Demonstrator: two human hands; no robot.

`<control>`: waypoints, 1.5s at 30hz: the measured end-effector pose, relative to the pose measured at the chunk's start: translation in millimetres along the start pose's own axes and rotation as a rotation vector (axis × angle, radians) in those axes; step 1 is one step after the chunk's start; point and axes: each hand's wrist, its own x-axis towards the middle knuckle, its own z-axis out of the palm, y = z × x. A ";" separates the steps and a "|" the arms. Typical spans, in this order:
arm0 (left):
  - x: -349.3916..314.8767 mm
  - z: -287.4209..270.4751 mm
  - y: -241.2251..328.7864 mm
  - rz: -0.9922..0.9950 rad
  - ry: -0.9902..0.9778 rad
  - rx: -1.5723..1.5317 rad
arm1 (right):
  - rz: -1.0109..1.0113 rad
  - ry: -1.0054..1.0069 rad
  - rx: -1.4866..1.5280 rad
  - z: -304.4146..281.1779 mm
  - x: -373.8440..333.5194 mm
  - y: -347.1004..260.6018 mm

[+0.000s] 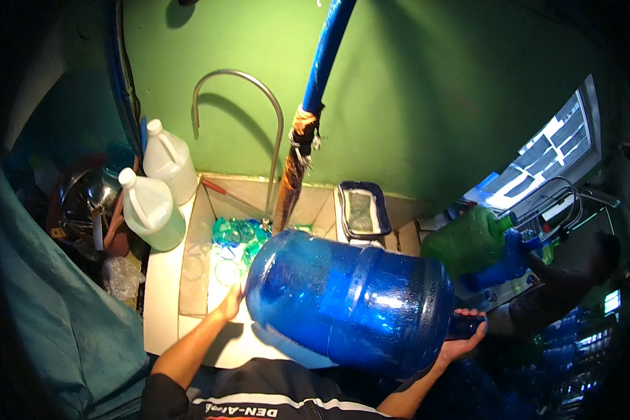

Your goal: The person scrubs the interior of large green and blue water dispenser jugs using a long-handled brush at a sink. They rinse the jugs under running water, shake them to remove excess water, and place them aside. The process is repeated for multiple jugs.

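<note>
A large blue water jug [343, 297] lies sideways across the front of my body, its surface wet and shiny. My left hand [234, 302] presses against its rounded base on the left; the fingers are mostly hidden behind the jug. At the other end, my right hand [467, 336] wraps round the jug's neck, fingers curled over the top. Beyond the base, a tiled basin [193, 280] holds green and blue bottle caps [238, 232]. The jug covers part of the basin.
Two white plastic jugs [169, 164] stand on the left ledge. A curved metal faucet [278, 119] and a blue-topped rusty pipe [322, 70] rise behind the basin. A rectangular dark-rimmed container [362, 210] sits at the back. On the right, another person [560, 280] is beside a green jug [465, 241].
</note>
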 end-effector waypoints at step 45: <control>11.2 -80.7 -84.6 -0.457 0.237 0.711 | -0.442 -0.177 -0.761 -41.3 150.3 -32.4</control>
